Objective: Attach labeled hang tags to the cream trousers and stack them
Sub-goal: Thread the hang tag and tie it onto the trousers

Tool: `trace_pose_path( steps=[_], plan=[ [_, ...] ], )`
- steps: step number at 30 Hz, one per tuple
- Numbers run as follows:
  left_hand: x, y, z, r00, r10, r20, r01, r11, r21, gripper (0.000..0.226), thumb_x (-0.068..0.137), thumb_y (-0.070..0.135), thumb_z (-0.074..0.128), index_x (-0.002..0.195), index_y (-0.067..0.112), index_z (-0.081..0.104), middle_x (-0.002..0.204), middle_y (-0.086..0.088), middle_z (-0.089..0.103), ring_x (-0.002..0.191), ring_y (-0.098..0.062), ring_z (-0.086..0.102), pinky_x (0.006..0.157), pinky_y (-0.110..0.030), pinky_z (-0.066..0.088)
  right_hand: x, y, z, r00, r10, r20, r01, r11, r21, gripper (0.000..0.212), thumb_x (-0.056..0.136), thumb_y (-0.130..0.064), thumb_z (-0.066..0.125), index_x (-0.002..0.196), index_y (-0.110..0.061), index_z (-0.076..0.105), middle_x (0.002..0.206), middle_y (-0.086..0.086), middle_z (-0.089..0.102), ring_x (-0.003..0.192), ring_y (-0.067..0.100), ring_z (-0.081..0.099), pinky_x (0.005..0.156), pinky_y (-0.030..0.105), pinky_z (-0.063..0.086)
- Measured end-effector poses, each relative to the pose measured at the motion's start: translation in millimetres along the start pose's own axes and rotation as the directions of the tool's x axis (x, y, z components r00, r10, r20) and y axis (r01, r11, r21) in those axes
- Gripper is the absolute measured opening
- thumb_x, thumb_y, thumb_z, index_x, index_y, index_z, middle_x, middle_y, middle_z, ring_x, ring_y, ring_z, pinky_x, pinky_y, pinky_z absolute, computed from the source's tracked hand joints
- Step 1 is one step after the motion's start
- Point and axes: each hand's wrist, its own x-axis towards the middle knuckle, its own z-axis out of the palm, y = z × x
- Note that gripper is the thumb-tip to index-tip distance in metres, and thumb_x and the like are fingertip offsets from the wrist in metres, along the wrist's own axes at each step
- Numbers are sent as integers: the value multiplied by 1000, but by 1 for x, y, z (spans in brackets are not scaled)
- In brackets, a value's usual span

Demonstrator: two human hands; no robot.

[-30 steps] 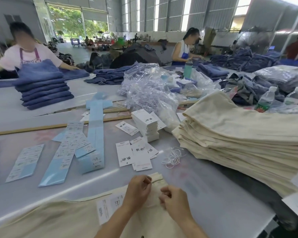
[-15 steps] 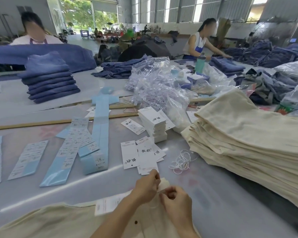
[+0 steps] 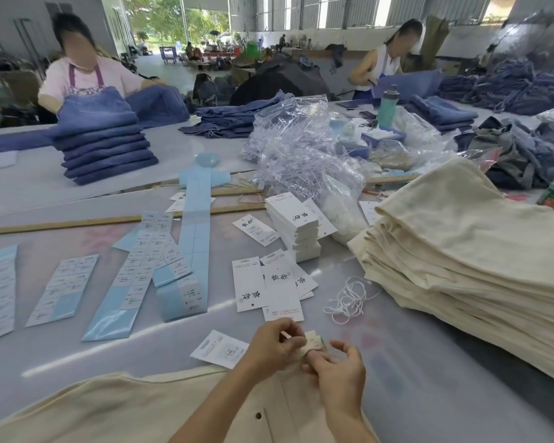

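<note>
both hands (image 3: 304, 353) pinch the trousers' corner (image 3: 314, 342).

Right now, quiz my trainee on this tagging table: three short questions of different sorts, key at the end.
1. True or false: the cream trousers stack lies on the wearer's right.
2. Which lies nearest the white strings? A) loose hang tags B) teal bottle C) folded jeans pile
3. What do the left hand and right hand work on?

Key: 1 true. 2 A. 3 The waistband corner of the trousers in front, pinched between both.
</note>
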Motion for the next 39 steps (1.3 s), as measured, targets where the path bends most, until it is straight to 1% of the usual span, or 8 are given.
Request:
trace_pose_path(
  steps=[8,10,12,16,21,30,35,39],
  plan=[
    [-12,-1,0,988,32,-154,-44,996,-80,31,75,-5,69,62,23,64,54,11,62,53,1,53,56,-13,42,2,-11,-1,982,115,152,-125,991,57,26,85,11,54,99,-11,52,67,21,66,41,21,61,38,22,48],
    [-14,-2,1,981,0,-193,-26,991,-134,28,78,-3,67,63,20,64,57,8,64,56,-3,56,59,-20,48,5,-13,-6,986,-42,161,69,984,-163,14,88,1,55,94,-12,57,61,10,69,41,23,60,38,23,47],
    [-15,0,0,974,-113,-195,41,939,-343,19,82,-4,64,69,10,64,62,-2,67,57,-11,58,64,-34,55,11,-17,-10,944,-292,154,330,842,-427,10,89,-8,57,88,-16,63,56,-1,68,48,21,64,48,27,51],
    [-17,6,-3,965,-203,-167,78,829,-554,10,86,-6,60,77,-2,62,62,-11,67,47,-10,54,48,-23,48,18,-28,-3,844,-386,372,523,746,-412,20,86,-3,63,95,-18,73,79,-8,71,77,8,65,74,20,50],
    [-24,14,-5,958,-238,-159,86,767,-636,12,83,-13,59,74,-6,61,53,-11,61,41,-11,55,43,-18,46,21,-34,5,737,-270,620,511,822,-250,49,76,8,66,67,-40,75,72,-9,73,69,-4,64,68,10,47],
    [-30,21,-6,962,-241,-133,104,765,-636,6,85,-9,60,78,-8,60,58,-16,66,42,-15,62,41,-17,45,26,-25,3,787,-303,538,443,884,-149,24,73,0,76,77,-23,79,73,5,61,58,11,48,62,19,41],
    [-34,22,-5,964,-232,-133,107,791,-603,6,87,-7,58,81,-6,59,62,-18,67,50,-19,66,45,-20,48,31,-25,3,787,-296,542,442,883,-159,13,71,4,75,67,-9,73,65,5,66,54,3,56,58,12,41],
    [-36,24,-8,965,-165,-204,35,851,-524,4,82,-3,66,83,-7,67,70,-14,70,59,-16,65,53,-16,45,39,-23,0,834,-223,504,292,954,-62,18,76,10,66,68,-5,71,71,11,72,65,18,67,62,25,53]
  ],
)
